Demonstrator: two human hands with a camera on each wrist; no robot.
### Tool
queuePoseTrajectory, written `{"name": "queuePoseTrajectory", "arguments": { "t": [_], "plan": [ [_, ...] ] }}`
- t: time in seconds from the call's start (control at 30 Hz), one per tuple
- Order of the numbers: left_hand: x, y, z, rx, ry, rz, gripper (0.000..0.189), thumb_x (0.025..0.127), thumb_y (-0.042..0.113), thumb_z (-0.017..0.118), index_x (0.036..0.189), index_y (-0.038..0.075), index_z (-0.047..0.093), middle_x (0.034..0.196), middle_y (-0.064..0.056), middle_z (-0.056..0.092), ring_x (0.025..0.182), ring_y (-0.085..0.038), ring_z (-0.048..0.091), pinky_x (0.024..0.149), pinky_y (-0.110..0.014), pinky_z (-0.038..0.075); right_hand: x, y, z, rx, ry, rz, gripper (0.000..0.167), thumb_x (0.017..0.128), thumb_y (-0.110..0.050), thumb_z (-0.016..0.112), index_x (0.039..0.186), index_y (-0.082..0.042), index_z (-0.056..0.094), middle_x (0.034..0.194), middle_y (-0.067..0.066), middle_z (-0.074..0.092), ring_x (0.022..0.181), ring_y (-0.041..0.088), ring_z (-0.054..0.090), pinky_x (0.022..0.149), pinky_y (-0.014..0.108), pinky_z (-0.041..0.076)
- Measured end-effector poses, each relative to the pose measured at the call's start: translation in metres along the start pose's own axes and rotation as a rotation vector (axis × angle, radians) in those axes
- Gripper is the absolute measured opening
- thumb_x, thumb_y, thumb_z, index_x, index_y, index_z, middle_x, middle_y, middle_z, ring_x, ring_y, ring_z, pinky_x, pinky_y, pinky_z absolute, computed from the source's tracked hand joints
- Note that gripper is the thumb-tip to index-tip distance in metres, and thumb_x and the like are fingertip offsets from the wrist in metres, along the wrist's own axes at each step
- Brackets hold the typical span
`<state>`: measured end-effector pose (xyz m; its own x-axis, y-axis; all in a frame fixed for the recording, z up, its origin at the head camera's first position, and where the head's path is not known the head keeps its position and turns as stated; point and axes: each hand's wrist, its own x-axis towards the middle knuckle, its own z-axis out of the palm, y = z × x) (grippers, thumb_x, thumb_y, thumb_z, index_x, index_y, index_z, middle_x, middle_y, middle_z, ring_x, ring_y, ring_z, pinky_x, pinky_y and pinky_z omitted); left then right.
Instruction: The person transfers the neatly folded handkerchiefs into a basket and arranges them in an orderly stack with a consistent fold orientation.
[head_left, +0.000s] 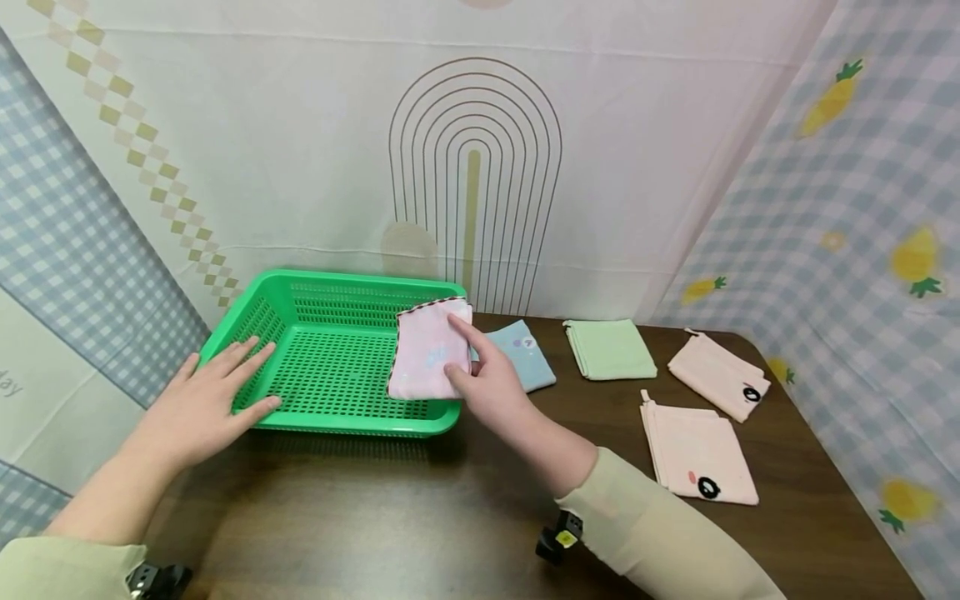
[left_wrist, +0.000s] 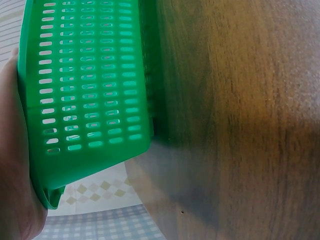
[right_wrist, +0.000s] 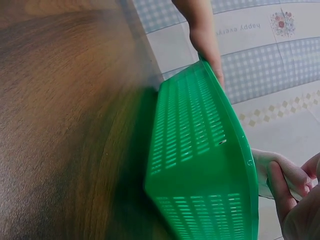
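In the head view my right hand (head_left: 491, 379) pinches a folded pink towel (head_left: 427, 350) with dark-striped edging, holding it over the right end of a green plastic basket (head_left: 337, 423). The right wrist view shows the same towel (right_wrist: 280, 167) beside the basket's rim, gripped between fingers and thumb. My left hand (head_left: 213, 396) rests on the basket's left front corner, its fingers straight and spread over the rim. Only the edge of that hand (left_wrist: 15, 160) appears in the left wrist view, against the basket's perforated wall (left_wrist: 90, 90).
Right of the basket lies a folded blue towel (head_left: 525, 358), partly hidden by my right hand. Farther right are a green towel (head_left: 611, 350) and two pale pink towels (head_left: 718, 375), (head_left: 701, 450) with eye patterns. Patterned curtains hang behind the brown table (head_left: 375, 517).
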<state>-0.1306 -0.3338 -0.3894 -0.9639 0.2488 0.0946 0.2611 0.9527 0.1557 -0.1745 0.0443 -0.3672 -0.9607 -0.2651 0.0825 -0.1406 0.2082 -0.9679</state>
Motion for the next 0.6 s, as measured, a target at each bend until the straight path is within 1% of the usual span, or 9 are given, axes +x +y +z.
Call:
{"name": "queuePoseTrajectory", "arguments": {
  "t": [0.1,0.17,0.33,0.4,0.5,0.6],
  "plan": [
    [0.0,0.0,0.0,0.002,0.0,0.0,0.082,0.097,0.057,0.052,0.161,0.027,0.012,0.164,-0.014,0.018,0.145,-0.044,0.024,0.119,-0.054,-0.014,0.001,-0.001,0.003,-0.009,-0.007,0.001,0.064,0.093,-0.003,0.062,0.149,-0.031,0.046,0.119,0.011,0.059,0.056,0.011,0.048,0.048,0.02,0.042],
    [0.0,0.0,0.0,0.001,0.001,0.0,0.082,0.097,0.058,0.052,0.161,0.026,0.012,0.164,-0.014,0.018,0.145,-0.044,0.024,0.119,-0.055,-0.013,0.002,-0.002,0.005,-0.021,-0.01,-0.003,0.064,0.093,-0.003,0.062,0.149,-0.031,0.046,0.109,0.013,0.062,0.055,0.011,0.047,0.048,0.02,0.042],
    [0.0,0.001,-0.001,-0.001,0.003,0.001,0.082,0.097,0.058,0.052,0.161,0.026,0.012,0.164,-0.014,0.018,0.145,-0.044,0.024,0.119,-0.055,-0.012,0.004,-0.004,0.009,-0.054,-0.013,-0.002,0.064,0.093,-0.004,0.062,0.15,-0.031,0.046,0.097,0.011,0.061,0.055,0.011,0.046,0.049,0.021,0.042],
    [0.0,0.001,-0.001,-0.001,0.005,0.002,0.082,0.097,0.058,0.052,0.161,0.026,0.013,0.164,-0.014,0.018,0.145,-0.044,0.025,0.119,-0.055,-0.012,0.004,-0.004,0.01,-0.062,-0.016,0.0,0.065,0.093,-0.005,0.062,0.15,-0.031,0.045,0.098,0.009,0.061,0.055,0.012,0.045,0.049,0.021,0.042],
    [0.0,0.001,-0.001,0.002,0.013,0.005,0.082,0.097,0.059,0.052,0.161,0.026,0.013,0.164,-0.014,0.019,0.144,-0.044,0.026,0.119,-0.055,-0.011,0.005,-0.003,0.012,-0.078,-0.018,0.004,0.065,0.094,-0.005,0.062,0.15,-0.032,0.044,0.096,0.011,0.061,0.055,0.012,0.045,0.049,0.021,0.041],
    [0.0,0.001,0.0,0.005,0.017,0.006,0.082,0.096,0.059,0.052,0.161,0.026,0.013,0.164,-0.014,0.019,0.144,-0.043,0.026,0.12,-0.054,-0.01,0.006,-0.002,0.013,-0.082,-0.024,0.004,0.065,0.094,-0.005,0.062,0.15,-0.031,0.044,0.107,0.011,0.061,0.057,0.012,0.047,0.05,0.022,0.043]
  ]
}}
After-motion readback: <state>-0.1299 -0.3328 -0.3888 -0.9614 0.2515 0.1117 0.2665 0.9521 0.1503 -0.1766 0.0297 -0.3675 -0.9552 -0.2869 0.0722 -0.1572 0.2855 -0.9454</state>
